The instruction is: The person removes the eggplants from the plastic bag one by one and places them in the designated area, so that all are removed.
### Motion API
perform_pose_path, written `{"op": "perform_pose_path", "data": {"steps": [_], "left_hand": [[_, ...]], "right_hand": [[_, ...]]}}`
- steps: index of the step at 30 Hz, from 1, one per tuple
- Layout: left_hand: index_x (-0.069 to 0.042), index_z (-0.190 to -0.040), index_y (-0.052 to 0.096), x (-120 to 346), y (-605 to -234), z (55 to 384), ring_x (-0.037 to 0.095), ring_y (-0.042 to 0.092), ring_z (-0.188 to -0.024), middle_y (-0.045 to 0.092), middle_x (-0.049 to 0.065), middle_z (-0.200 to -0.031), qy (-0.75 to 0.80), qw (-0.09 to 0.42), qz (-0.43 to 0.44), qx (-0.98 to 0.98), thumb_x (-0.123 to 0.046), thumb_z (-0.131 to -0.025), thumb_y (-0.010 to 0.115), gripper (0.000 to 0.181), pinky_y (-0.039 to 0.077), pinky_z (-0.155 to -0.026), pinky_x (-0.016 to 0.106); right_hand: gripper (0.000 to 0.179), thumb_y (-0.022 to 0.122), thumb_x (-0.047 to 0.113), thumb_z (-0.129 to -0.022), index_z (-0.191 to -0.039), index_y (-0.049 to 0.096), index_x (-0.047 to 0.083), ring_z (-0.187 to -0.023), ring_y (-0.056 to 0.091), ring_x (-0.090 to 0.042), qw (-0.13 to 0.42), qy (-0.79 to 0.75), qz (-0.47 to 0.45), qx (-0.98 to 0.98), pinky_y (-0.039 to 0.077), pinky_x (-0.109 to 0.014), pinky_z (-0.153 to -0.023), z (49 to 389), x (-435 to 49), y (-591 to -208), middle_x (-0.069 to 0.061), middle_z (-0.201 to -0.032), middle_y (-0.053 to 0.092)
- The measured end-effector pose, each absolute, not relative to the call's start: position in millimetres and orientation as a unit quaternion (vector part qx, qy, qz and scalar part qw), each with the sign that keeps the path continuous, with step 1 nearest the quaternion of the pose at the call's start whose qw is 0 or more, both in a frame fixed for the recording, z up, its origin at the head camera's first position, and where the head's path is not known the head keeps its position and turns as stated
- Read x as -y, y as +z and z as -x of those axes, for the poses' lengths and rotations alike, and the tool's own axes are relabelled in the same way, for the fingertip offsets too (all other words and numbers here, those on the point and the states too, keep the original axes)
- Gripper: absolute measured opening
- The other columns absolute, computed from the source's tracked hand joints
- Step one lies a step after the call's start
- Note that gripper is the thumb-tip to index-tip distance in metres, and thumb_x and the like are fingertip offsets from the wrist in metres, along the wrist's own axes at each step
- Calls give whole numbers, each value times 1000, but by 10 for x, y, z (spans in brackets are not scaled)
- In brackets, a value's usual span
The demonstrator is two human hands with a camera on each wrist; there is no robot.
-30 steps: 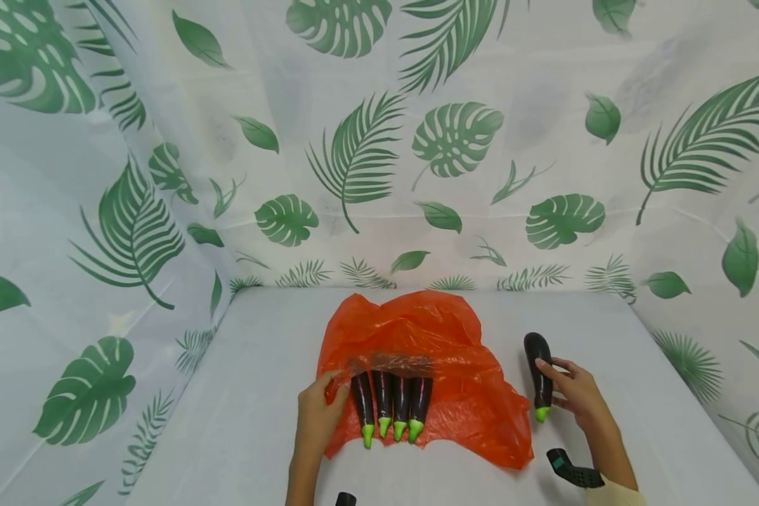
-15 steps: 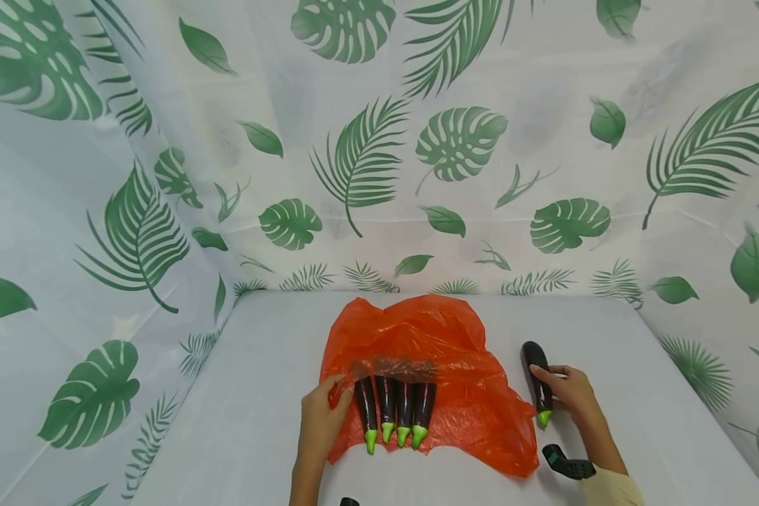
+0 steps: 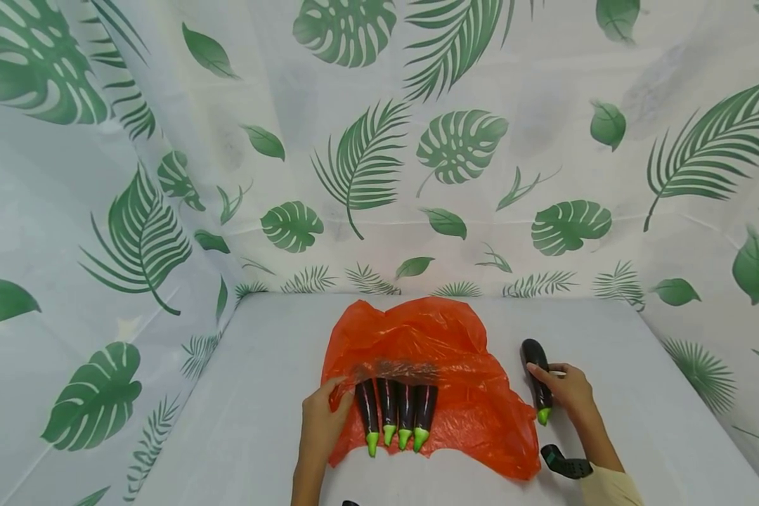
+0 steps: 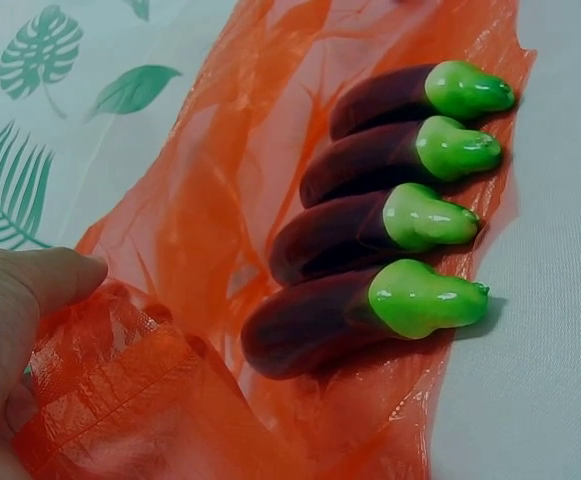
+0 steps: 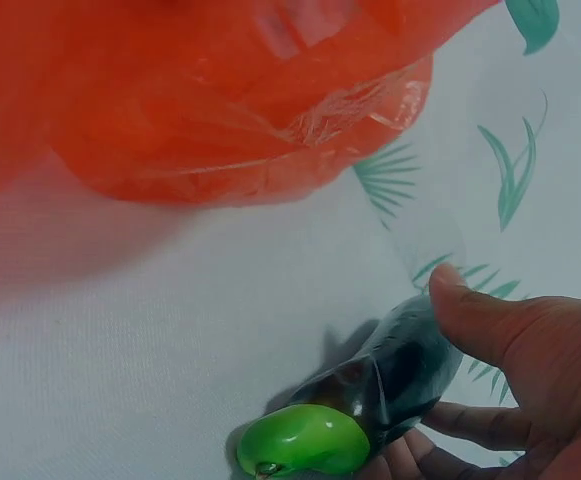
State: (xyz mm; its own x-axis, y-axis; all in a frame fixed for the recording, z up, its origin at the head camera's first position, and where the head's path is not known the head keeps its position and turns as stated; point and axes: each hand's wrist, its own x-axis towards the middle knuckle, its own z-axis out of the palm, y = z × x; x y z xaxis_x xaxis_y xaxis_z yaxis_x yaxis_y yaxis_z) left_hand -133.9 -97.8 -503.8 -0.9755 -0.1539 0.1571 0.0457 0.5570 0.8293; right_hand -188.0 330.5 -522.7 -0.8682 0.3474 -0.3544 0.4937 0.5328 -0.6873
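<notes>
Several dark purple eggplants (image 3: 388, 407) with bright green caps lie side by side, their upper ends under the rim of a crinkled red plastic bag (image 3: 455, 422). In the left wrist view these eggplants (image 4: 345, 225) rest on the lower layer of the bag. My left hand (image 3: 322, 418) pinches the bag's lifted edge at the left, thumb on top; most of its fingers are hidden. To the right of the bag, my right hand (image 3: 569, 390) holds a separate eggplant (image 3: 536, 376) between thumb and fingers. Its green cap faces the near side and it lies on or just above the table.
A white cloth covers the table (image 3: 259, 365). Leaf-printed white sheeting (image 3: 379, 267) rises behind and along both sides. A black wrist device (image 3: 566, 464) is on the right forearm, and part of another (image 3: 350, 503) shows at the bottom edge.
The right hand has closed more around its eggplant and shifted it slightly left, towards the bag. The left hand keeps hold of the bag edge. The head view has tilted a little.
</notes>
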Motion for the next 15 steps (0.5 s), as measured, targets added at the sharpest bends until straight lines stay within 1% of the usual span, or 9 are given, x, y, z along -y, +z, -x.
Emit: {"op": "perform_pose_path", "data": {"steps": [5, 9, 15], "left_hand": [[-16, -113, 70, 974, -5044, 1331, 13, 62, -91, 72, 1, -104, -469, 105, -29, 876, -20, -92, 66, 22, 57, -86, 36], [-15, -113, 70, 976, -5053, 1335, 13, 61, -89, 72, 1, -103, -469, 102, -30, 877, -20, -92, 66, 22, 56, -83, 34], [-16, -115, 69, 969, -5056, 1328, 14, 62, -92, 71, 1, -105, -468, 98, -30, 878, -22, -92, 66, 24, 57, -87, 37]], "right_hand": [[88, 64, 51, -88, -137, 33, -14, -105, 54, -45, 84, -418, -236, -873, 54, -51, -91, 1847, -3303, -5220, -42, -133, 41], [82, 66, 44, -88, -136, 35, -15, -100, 55, -43, 83, -418, -234, -874, 56, -47, -86, 1837, -3299, -5214, -41, -130, 43], [81, 66, 44, -88, -135, 35, -14, -99, 55, -42, 83, -418, -236, -873, 56, -46, -86, 1864, -3301, -5230, -41, -130, 44]]}}
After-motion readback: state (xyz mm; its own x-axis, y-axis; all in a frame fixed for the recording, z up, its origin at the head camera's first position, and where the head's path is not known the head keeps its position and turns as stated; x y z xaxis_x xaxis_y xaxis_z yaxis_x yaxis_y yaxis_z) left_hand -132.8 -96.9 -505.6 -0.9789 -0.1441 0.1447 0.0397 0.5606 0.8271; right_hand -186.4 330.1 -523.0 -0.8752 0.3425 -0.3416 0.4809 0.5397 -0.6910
